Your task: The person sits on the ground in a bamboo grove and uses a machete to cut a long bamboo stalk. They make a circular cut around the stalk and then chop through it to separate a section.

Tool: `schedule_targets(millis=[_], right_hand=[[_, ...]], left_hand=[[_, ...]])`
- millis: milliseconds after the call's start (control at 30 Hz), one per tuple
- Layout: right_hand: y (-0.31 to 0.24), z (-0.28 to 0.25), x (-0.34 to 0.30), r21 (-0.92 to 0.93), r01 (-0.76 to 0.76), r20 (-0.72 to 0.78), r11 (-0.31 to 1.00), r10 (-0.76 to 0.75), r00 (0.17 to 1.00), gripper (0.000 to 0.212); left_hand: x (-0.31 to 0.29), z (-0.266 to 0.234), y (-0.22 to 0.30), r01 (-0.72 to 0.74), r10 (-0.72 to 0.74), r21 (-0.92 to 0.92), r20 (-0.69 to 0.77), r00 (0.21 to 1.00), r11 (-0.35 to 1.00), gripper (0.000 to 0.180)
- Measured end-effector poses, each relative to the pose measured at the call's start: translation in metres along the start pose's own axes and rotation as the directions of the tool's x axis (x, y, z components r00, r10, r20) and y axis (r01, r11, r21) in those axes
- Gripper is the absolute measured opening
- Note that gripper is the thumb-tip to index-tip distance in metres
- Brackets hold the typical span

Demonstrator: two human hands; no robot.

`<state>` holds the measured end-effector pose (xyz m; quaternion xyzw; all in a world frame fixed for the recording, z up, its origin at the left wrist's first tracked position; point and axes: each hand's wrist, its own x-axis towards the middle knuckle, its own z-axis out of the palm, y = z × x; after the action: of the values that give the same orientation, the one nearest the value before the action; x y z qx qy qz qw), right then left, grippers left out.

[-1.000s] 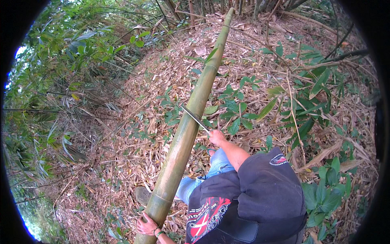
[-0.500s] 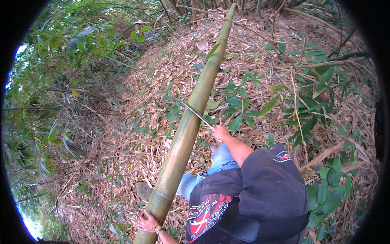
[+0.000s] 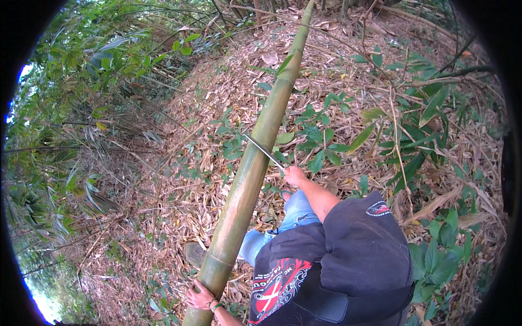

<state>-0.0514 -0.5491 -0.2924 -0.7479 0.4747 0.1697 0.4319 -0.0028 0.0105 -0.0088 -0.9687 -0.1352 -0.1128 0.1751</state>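
Observation:
A long, thick green bamboo pole [image 3: 237, 202] runs slantwise from the bottom edge up to the far top, with a pale, scraped-looking stretch in its middle. Low on the pole, below a joint ring, my left hand [image 3: 200, 296] grips its side. Farther up, my right hand [image 3: 294, 176] is closed at the right of the pole, around the near end of a tool with a long, narrow metal blade [image 3: 263, 150]. That blade lies across the upper face of the bamboo, its tip sticking out past the left side. My fingers hide the tool's handle.
Dry fallen leaves [image 3: 179, 185] cover the ground. Green seedlings [image 3: 321, 141] grow right of the pole, and leafy plants [image 3: 437, 255] stand at the lower right. Thin branches [image 3: 397, 141] cross the right side. Dense foliage [image 3: 70, 136] fills the left. A shoe [image 3: 194, 254] shows beside the pole.
The view has shifted very slightly. Both hands keep their places on the pole and the tool, and the blade still lies across the bamboo at about the same spot.

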Motion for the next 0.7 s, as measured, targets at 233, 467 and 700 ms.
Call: schedule_targets(millis=[233,467,700], right_hand=[[-0.001,0.001,-0.002,0.000,0.018,-0.013,1.000,-0.018,1.000,0.043],[0.014,-0.035,-0.024,0.012,0.067,-0.101,0.998,-0.065,0.993,0.036],[0.123,-0.058,-0.071,-0.189,-0.105,-0.070,0.976,0.093,0.993,0.036]], left_hand=[[-0.001,-0.004,0.002,-0.009,0.010,-0.010,0.021,1.000,1.000,0.060],[0.008,-0.008,0.010,-0.037,0.037,0.002,0.035,0.999,0.999,0.058],[0.000,-0.009,-0.002,-0.010,0.010,0.000,0.042,0.999,1.000,0.054]])
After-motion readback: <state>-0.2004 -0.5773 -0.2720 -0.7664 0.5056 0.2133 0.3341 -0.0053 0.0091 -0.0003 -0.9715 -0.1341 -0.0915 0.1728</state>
